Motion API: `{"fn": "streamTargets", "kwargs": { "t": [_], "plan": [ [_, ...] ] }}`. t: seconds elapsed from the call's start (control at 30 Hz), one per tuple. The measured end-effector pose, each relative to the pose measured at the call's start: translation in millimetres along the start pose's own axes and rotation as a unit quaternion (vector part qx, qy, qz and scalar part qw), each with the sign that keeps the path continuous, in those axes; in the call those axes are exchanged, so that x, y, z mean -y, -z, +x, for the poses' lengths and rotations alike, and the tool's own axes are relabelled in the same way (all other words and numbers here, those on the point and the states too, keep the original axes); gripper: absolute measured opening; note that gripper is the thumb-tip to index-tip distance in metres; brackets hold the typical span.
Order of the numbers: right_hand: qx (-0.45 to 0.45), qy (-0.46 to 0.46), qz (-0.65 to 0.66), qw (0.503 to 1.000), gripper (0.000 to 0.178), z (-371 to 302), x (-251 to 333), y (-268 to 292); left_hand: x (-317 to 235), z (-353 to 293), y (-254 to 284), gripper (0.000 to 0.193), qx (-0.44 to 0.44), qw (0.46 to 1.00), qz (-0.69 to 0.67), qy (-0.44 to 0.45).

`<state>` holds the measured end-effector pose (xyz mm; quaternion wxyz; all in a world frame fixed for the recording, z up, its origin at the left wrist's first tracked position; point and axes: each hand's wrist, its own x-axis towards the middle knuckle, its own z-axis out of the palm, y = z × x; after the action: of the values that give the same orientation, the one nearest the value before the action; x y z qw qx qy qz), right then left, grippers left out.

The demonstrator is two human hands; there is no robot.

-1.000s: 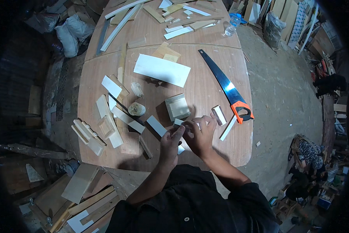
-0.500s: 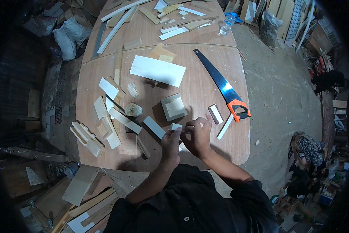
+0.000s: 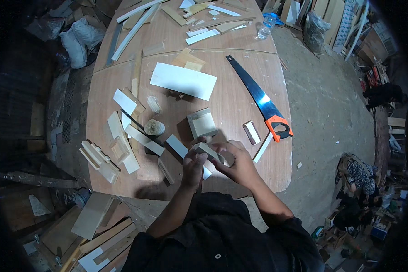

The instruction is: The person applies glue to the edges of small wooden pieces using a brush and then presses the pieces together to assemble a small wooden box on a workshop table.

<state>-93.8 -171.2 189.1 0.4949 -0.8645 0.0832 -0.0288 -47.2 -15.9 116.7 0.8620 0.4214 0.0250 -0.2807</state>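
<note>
Hands meet low on the reddish-brown oval wooden table [image 3: 240,109]: left hand [image 3: 194,164] and right hand [image 3: 238,162] both curl fingers closed around a small pale rectangular wood block [image 3: 209,152]. At twelve o'clock sits a small open wooden box [image 3: 202,123]; at two o'clock, an orange-handled handsaw [image 3: 261,99].

A woodworking shop: a large plywood table [image 3: 240,109] strewn with wood offcuts [image 3: 122,136], a hand saw [image 3: 260,99] among them, timber stacked around a dusty floor [image 3: 322,104].
</note>
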Motion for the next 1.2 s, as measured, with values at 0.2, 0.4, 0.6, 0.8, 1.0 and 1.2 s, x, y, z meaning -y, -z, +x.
{"fn": "streamTargets", "kwargs": {
  "t": [0.2, 0.4, 0.6, 0.8, 1.0, 1.2],
  "plan": [
    [-0.021, 0.001, -0.005, 1.000, 0.024, 4, -13, -11, 6, 16, 25, 0.048, 0.058, 0.994, 0.091, 0.027],
    [-0.149, -0.072, -0.053, 0.985, 0.026, 31, -72, -44, -1, 37, 35, 0.057, -0.060, 0.995, 0.075, 0.005],
    [-0.151, -0.179, -0.061, 0.970, 0.026, 76, -133, -70, -12, 41, 80, 0.039, -0.202, 0.976, 0.079, 0.007],
    [-0.140, -0.179, -0.115, 0.967, 0.031, 98, -158, -97, -10, 30, 108, 0.035, -0.201, 0.974, 0.104, 0.001],
    [-0.149, -0.152, -0.202, 0.956, 0.035, 104, -168, -110, -6, 32, 123, 0.034, -0.214, 0.969, 0.123, 0.011],
    [-0.142, -0.166, -0.204, 0.954, 0.034, 103, -173, -115, -4, 36, 131, 0.033, -0.223, 0.968, 0.116, 0.016]
  ]
}}
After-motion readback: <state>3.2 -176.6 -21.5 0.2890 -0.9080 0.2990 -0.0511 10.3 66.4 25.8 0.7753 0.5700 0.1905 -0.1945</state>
